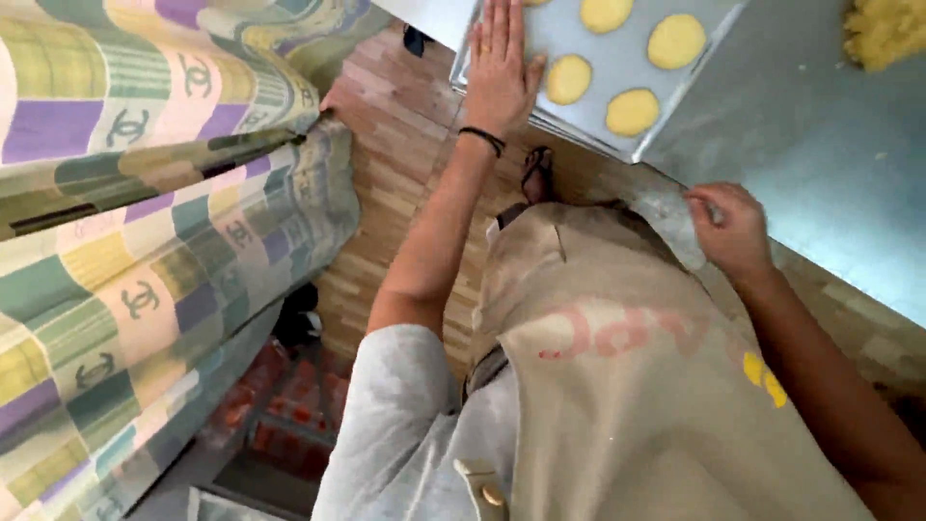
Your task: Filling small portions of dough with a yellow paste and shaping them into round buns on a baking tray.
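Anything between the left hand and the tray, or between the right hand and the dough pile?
No for the left hand: it lies flat on the tray beside the yellow discs. The right hand grips the apron's edge; bare steel table lies between it and the dough pile.

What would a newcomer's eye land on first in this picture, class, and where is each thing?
The yellow dough rounds on the grey tray at top centre, with the left hand flat on the tray's near edge. The checked pastel cloth fills the left side. Lower right, the beige apron hangs down, the right hand gripping its upper edge by the steel table.
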